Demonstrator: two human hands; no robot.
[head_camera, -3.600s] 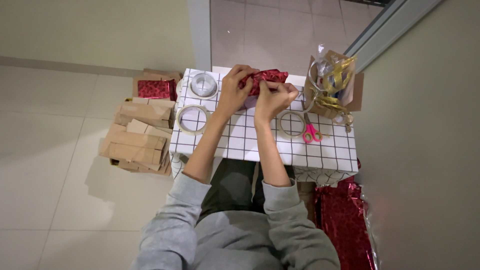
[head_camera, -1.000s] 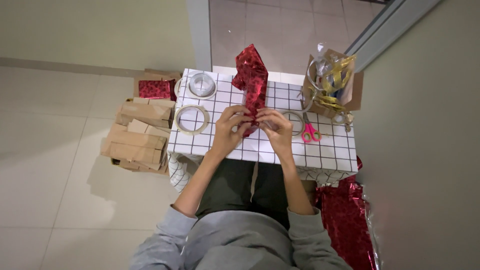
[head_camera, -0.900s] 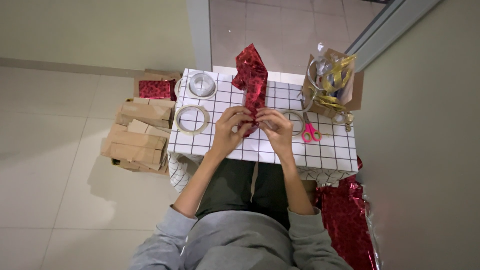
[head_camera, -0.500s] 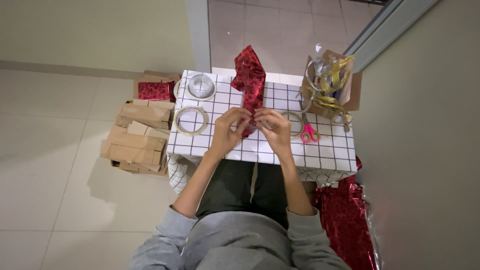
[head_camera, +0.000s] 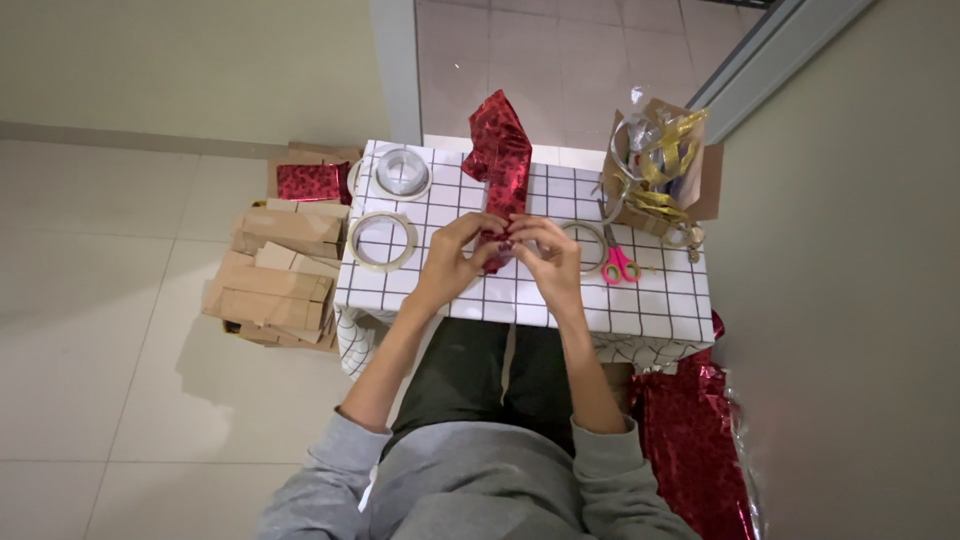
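Head view looks down on a small table with a white grid-pattern cloth (head_camera: 640, 305). Both hands meet over its middle: the left hand (head_camera: 455, 258) and the right hand (head_camera: 548, 258) pinch the near end of a shiny red package wrapped in foil paper (head_camera: 500, 160), which reaches away from the fingers toward the far edge. Just left of the left hand lies a pale ring of adhesive tape (head_camera: 382, 241). Just right of the right hand lie pink-handled scissors (head_camera: 620, 262), and beyond them stands a brown paper bag with gold ribbons (head_camera: 655, 165).
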